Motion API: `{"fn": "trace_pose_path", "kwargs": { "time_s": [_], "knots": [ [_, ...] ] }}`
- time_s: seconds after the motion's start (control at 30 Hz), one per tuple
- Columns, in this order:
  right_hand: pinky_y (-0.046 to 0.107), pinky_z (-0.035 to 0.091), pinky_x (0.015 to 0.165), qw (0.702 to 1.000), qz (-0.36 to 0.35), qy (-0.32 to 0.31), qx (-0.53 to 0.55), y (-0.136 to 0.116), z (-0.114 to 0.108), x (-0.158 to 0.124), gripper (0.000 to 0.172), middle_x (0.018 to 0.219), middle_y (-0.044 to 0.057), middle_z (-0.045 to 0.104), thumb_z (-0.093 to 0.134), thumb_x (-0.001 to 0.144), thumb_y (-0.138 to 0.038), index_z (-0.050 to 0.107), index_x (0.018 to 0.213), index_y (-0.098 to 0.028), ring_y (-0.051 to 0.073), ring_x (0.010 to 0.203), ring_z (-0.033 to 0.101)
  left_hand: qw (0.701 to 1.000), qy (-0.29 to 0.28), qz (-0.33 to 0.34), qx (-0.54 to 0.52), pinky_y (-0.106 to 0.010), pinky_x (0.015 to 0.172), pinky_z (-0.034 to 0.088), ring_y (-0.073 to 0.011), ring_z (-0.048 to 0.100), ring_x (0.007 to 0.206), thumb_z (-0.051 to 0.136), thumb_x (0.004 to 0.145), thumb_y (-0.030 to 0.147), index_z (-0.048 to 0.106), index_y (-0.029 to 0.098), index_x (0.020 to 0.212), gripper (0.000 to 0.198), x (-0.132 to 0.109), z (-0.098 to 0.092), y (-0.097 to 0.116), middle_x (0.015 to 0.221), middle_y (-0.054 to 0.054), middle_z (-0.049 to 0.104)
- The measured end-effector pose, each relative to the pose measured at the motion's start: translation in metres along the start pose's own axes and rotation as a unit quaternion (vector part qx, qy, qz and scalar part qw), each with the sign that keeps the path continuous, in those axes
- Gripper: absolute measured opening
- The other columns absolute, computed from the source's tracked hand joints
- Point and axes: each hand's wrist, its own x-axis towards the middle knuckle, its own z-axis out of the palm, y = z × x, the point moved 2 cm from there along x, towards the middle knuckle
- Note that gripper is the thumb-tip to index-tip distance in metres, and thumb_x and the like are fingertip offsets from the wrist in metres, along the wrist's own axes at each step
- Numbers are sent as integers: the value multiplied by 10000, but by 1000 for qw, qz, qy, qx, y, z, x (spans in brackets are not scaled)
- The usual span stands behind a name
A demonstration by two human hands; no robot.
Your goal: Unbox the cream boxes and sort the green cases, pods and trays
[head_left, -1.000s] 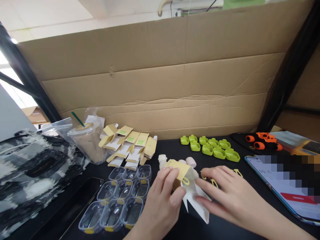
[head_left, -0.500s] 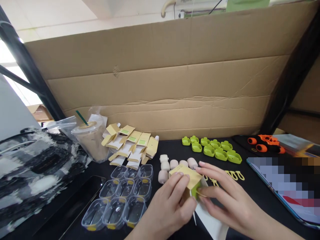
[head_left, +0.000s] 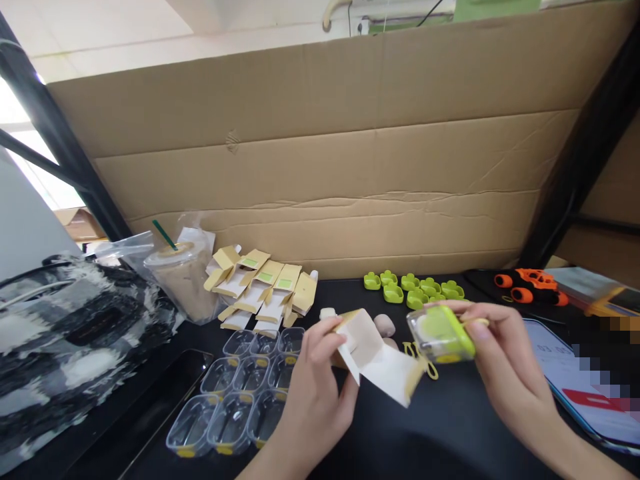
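Observation:
In my left hand [head_left: 323,380] is a small cardboard box [head_left: 373,350], tilted, its flap hanging open and its white inside showing. My right hand [head_left: 510,360] pinches a small clear-and-green plastic case [head_left: 443,333] at its green end, by a yellow strap. Something pale shows through the clear part of the case. Box and case are apart. Behind them lie pale rounded pieces [head_left: 384,325], partly hidden by the box, and yellow loops [head_left: 431,367]. Green flower-topped trays [head_left: 393,293] stand in rows farther back, some covered by my right hand.
Clear plastic cups [head_left: 230,417] stand in rows at the left front. Behind them is a pile of opened cardboard boxes [head_left: 267,287] beside a bagged drink cup [head_left: 183,280]. A dark phone [head_left: 165,400] lies left, a lit phone [head_left: 575,373] right, near an orange toy car [head_left: 535,285].
The green case has come out of the box and moved right in my right hand. My left hand keeps the box, now tipped with its flap opened out.

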Motion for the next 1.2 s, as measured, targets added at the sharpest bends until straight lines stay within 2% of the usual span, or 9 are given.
{"fn": "trace_pose_path", "kwargs": {
  "time_s": [0.1,0.2,0.3,0.5,0.6,0.7,0.77,0.87,1.2],
  "knots": [
    [271,540,690,997,-11,7,-73,2,-5,5,115,998,76,601,399,960,-295,502,950,-245,197,892,613,971,54,-186,-141,-378,928,465,-226,517,1166,595,817,152,297,242,1222,512,-1,1,1,1252,-122,482],
    [239,532,635,977,-20,-179,-111,-3,6,2,121,928,46,609,358,971,-262,471,933,-243,165,802,617,867,90,-374,-318,-308,910,471,-206,578,1100,643,807,297,377,246,1152,439,4,3,7,1175,-68,587],
    [257,526,655,929,-36,-339,-145,-12,20,-8,135,846,15,612,333,973,-208,446,907,-241,149,725,606,770,110,-451,-437,-329,900,483,-231,601,1078,693,761,342,390,229,1136,495,12,4,12,1134,-70,631],
    [295,527,725,882,-80,-420,-200,-15,31,-14,158,840,9,622,352,958,-166,485,904,-233,156,767,628,679,107,-523,-503,-377,859,504,-247,626,1043,654,814,320,356,209,1089,420,16,6,8,1163,-120,619],
    [322,546,757,883,-139,-382,-234,-11,25,-12,122,1021,60,625,425,935,-217,521,1010,-223,183,902,638,657,89,-536,-522,-375,825,509,-245,649,988,634,833,331,368,194,1090,395,14,6,9,1123,-131,640],
    [343,538,839,893,-289,-226,-262,-16,16,-7,265,1146,115,605,551,875,-191,529,1139,-188,213,1063,600,639,61,-540,-544,-376,802,515,-251,653,975,644,827,328,386,184,1101,403,11,7,10,1131,-138,641],
    [337,502,926,859,-400,-169,-271,-25,14,-3,259,1062,78,672,560,868,-119,579,1115,-194,187,1062,609,634,45,-536,-556,-381,794,519,-258,654,976,653,820,328,399,176,1099,407,10,7,12,1149,-145,635],
    [323,400,1061,795,-495,-194,-293,-40,19,2,260,966,2,740,447,934,-101,644,1060,-215,135,995,647,618,26,-538,-573,-376,777,521,-265,652,975,677,796,341,418,173,1088,425,8,8,15,1140,-144,641],
    [338,462,1009,810,-463,-196,-301,-28,16,-10,344,1029,79,725,332,959,-126,634,1118,-167,174,1112,594,595,-20,-534,-601,-394,813,517,-227,681,878,699,770,270,457,181,1006,349,8,7,20,1024,-113,696]
  ]
}}
